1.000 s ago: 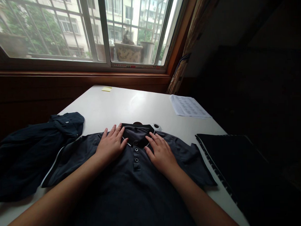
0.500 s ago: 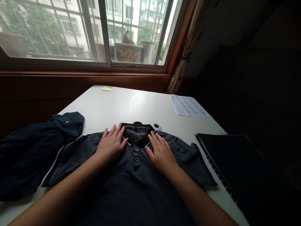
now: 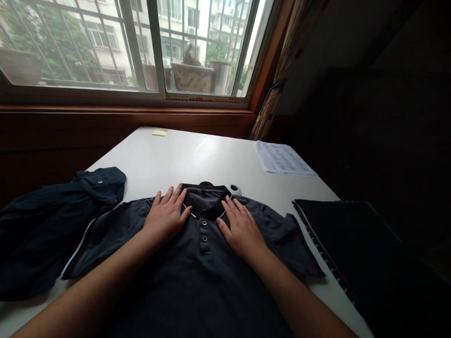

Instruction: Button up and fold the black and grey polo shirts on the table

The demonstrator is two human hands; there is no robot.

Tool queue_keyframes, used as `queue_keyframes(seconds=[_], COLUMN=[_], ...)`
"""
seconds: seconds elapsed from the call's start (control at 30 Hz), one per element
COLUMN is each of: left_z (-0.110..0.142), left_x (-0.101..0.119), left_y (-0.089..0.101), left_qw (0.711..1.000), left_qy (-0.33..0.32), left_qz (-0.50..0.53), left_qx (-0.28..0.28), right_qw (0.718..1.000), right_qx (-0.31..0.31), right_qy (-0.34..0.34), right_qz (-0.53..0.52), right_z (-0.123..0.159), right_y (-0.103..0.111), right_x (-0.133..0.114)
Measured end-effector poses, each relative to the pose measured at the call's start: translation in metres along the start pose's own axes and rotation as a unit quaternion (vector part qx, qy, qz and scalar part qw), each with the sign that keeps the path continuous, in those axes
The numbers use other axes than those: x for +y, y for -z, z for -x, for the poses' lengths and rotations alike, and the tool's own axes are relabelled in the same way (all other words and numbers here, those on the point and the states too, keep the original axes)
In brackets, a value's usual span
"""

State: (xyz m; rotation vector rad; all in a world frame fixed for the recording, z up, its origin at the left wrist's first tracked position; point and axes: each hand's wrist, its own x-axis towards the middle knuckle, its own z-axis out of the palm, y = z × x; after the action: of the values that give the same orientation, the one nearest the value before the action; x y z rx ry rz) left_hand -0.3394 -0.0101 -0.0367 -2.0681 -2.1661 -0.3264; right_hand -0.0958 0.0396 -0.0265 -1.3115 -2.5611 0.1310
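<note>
A dark polo shirt [image 3: 192, 278] lies front side up and spread on the white table, its collar toward the window and both short sleeves out to the sides. Three buttons run down its placket. My left hand [image 3: 165, 213] rests flat on the left shoulder area, fingers spread and tips at the collar's edge. On the other side of the collar, my right hand [image 3: 243, 227] lies flat too, with its fingertips on the collar's right edge. Neither hand grips the cloth. The shirt's lower part runs into shadow between my forearms.
A crumpled dark garment [image 3: 60, 219] lies at the left. To the right is a black spiral-bound pad [image 3: 346, 234]. Printed sheets [image 3: 282, 158] and a yellow sticky note [image 3: 159, 133] lie farther back on the white table [image 3: 199, 152]. A small white round object [image 3: 234, 189] sits behind the collar.
</note>
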Motion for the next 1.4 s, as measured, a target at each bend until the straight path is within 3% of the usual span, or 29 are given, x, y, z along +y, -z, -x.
queue_keyframes(seconds=[0.63,1.03,1.4], left_z=[0.0,0.0,0.001], left_x=[0.001,0.001,-0.001], left_y=[0.001,0.003,0.0], left_qw=[1.0,1.0,1.0], left_qy=[0.002,0.01,0.002], left_qz=[-0.012,-0.011,0.008], left_qx=[-0.002,-0.014,0.02], right_qw=[0.999,0.995,0.993], right_qx=[0.008,-0.062,-0.078], right_qy=[-0.037,-0.061,-0.062], right_qz=[0.01,0.055,0.058], right_z=[0.002,-0.003,-0.005], right_y=[-0.001,0.003,0.003], right_x=[0.003,0.014,0.02])
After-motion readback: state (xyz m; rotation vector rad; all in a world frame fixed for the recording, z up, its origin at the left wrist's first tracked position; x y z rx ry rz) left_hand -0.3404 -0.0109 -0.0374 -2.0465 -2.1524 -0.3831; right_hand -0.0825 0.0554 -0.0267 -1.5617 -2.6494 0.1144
